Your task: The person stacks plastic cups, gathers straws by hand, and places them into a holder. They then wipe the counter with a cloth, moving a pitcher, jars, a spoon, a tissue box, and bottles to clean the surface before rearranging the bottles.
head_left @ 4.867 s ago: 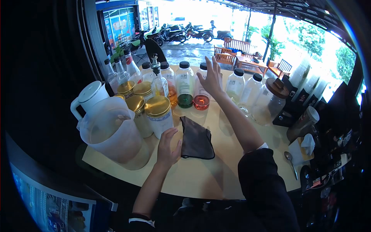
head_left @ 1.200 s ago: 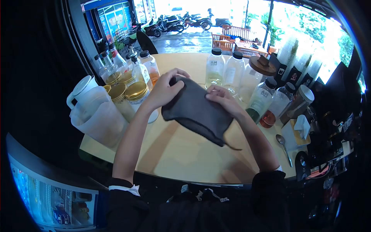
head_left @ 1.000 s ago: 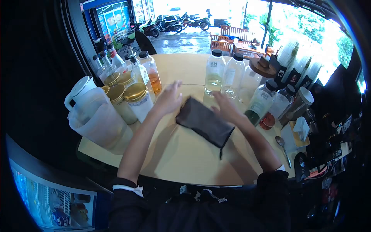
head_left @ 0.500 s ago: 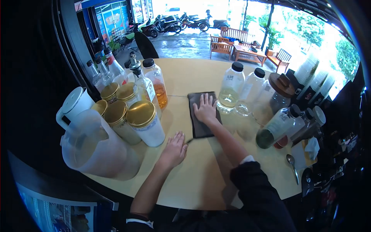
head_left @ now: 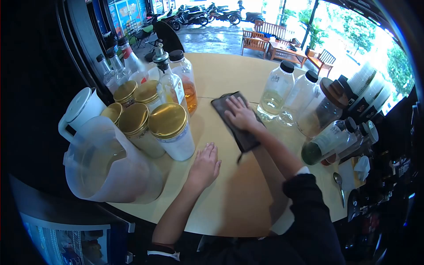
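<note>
My right hand (head_left: 244,115) lies flat, fingers slightly spread, on a folded dark cloth (head_left: 243,139) at the middle of the table. A short loop or tail sticks out from the cloth's near corner. My left hand (head_left: 204,167) rests palm down on the bare table top, its fingers stretched out and nothing in it. Just left of that hand stands a gold-lidded jar (head_left: 171,132) with white contents. Beyond the cloth, to the right, is a clear bottle (head_left: 274,95) with pale yellow liquid and a black cap.
At left stand a large translucent pitcher (head_left: 110,163), a white jug (head_left: 81,112), more gold-lidded jars and several bottles, one with amber liquid (head_left: 191,95). On the right are a wooden-lidded jar (head_left: 314,115), a tilted bottle with green contents (head_left: 324,143), a spoon (head_left: 339,185) and stacked cups (head_left: 362,81).
My right hand has shifted slightly to the right with the cloth under it, and the cloth has turned so that it lies slanted. My left hand has moved little.
</note>
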Demonstrator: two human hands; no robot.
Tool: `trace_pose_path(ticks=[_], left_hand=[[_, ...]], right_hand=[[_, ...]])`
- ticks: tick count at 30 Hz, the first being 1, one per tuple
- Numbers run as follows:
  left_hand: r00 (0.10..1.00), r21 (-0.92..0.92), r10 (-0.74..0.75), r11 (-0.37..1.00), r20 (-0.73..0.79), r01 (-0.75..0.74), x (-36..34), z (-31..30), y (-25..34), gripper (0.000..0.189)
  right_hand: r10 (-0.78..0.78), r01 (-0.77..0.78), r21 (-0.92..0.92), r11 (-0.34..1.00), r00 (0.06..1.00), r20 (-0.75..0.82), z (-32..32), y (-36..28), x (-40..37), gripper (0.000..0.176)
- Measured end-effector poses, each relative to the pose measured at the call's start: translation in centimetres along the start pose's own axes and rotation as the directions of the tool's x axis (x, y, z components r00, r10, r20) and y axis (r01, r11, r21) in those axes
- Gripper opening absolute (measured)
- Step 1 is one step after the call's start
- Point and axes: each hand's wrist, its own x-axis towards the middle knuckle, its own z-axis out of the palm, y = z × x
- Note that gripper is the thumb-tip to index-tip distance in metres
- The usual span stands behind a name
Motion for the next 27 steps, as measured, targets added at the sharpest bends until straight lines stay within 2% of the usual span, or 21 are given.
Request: trace_pose_path(ticks=[1,2,3,4,5,7,8,9,11,13,15,16,17,18,20,21,23,25,26,27], left_hand=[[1.000,0.008,-0.001,1.000,0.002,0.001,0.0,0.0,0.0,0.048],[1.000,0.010,0.003,1.000,0.001,-0.003,0.1,0.1,-0.3,0.048],[0.997,0.014,0.028,1.000,-0.078,-0.027,0.2,0.5,-0.7,0.043],[0.987,0.017,0.052,0.999,-0.154,-0.050,0.2,0.3,-0.4,0.038],[0.987,0.009,0.057,0.998,-0.151,-0.056,0.1,-0.2,-0.1,0.038],[0.968,-0.190,-0.208,0.965,-0.138,0.180,0.3,-3.1,2.0,0.025],[0.940,-0.167,-0.163,0.979,-0.301,0.117,0.3,-3.0,2.0,0.018],[0.943,-0.174,-0.151,0.979,-0.297,0.102,0.2,-3.0,1.9,0.018],[0.892,-0.123,-0.001,0.991,-0.453,-0.061,0.2,-3.0,1.7,0.017],[0.896,-0.148,-0.001,0.986,-0.444,-0.072,-0.1,-2.8,2.0,0.018],[0.893,-0.116,0.050,0.987,-0.447,-0.114,-0.1,-2.5,2.0,0.020],[0.908,-0.131,0.036,0.986,-0.418,-0.099,0.0,-2.4,1.9,0.024],[0.907,-0.128,0.035,0.987,-0.420,-0.097,-0.1,-2.4,1.9,0.024],[0.908,-0.134,0.043,0.985,-0.418,-0.108,-0.2,-2.5,2.0,0.025],[0.901,-0.134,0.053,0.983,-0.431,-0.122,-0.2,-3.0,2.2,0.026],[0.905,-0.137,0.073,0.980,-0.418,-0.142,-0.4,-3.3,2.1,0.028],[0.906,-0.132,0.091,0.978,-0.412,-0.159,-0.8,-4.1,1.9,0.031],[0.933,-0.081,0.170,0.975,-0.317,-0.206,-2.2,-5.6,2.1,0.036],[0.934,-0.077,0.165,0.977,-0.317,-0.199,-3.3,-6.5,2.3,0.036],[0.955,-0.172,0.136,0.967,-0.264,-0.186,-4.5,-7.4,2.5,0.038]], right_hand=[[-0.002,0.002,0.002,1.000,1.000,-0.006,0.2,-0.3,1.5,0.061],[0.108,-0.109,-0.035,0.993,0.994,-0.032,0.7,-1.0,2.9,0.060],[0.218,-0.222,-0.072,0.972,0.974,-0.057,1.2,-1.8,3.5,0.060],[0.146,-0.148,-0.066,0.987,0.988,-0.044,1.4,-2.8,3.4,0.059],[0.073,-0.075,-0.059,0.995,0.997,-0.031,1.4,-3.7,3.3,0.058],[-0.227,0.227,0.005,0.974,0.973,0.032,0.6,-5.5,0.3,0.056],[-0.363,0.362,0.047,0.931,0.932,0.021,0.6,-5.8,-1.9,0.054],[-0.489,0.487,0.088,0.869,0.872,0.003,0.6,-6.1,-4.4,0.052],[-0.535,0.522,0.121,0.844,0.837,0.117,-2.0,-6.5,-10.7,0.052],[-0.510,0.491,0.168,0.855,0.854,0.103,-5.0,-4.4,-15.7,0.053],[-0.296,0.272,0.249,0.929,0.953,0.065,-5.4,0.7,-17.7,0.056],[-0.086,0.084,0.150,0.985,0.996,0.008,-5.4,3.6,-18.6,0.056],[0.122,-0.118,0.063,0.991,0.990,-0.071,-5.1,5.3,-19.0,0.057],[0.118,-0.114,0.064,0.991,0.990,-0.072,-4.6,5.1,-19.0,0.057],[0.415,-0.440,-0.177,0.881,0.896,-0.160,-3.4,4.2,-18.6,0.058],[0.285,-0.307,-0.143,0.941,0.946,-0.156,-2.3,3.3,-18.5,0.059],[0.028,-0.026,-0.094,0.995,1.000,0.011,-3.3,-0.8,-17.9,0.061],[0.009,-0.008,-0.055,0.998,1.000,0.012,-3.2,-1.4,-15.9,0.062],[-0.002,0.002,-0.014,1.000,1.000,0.017,-3.1,-1.7,-14.6,0.062],[0.023,-0.023,-0.040,0.999,1.000,0.012,-2.5,-1.3,-12.9,0.063]])
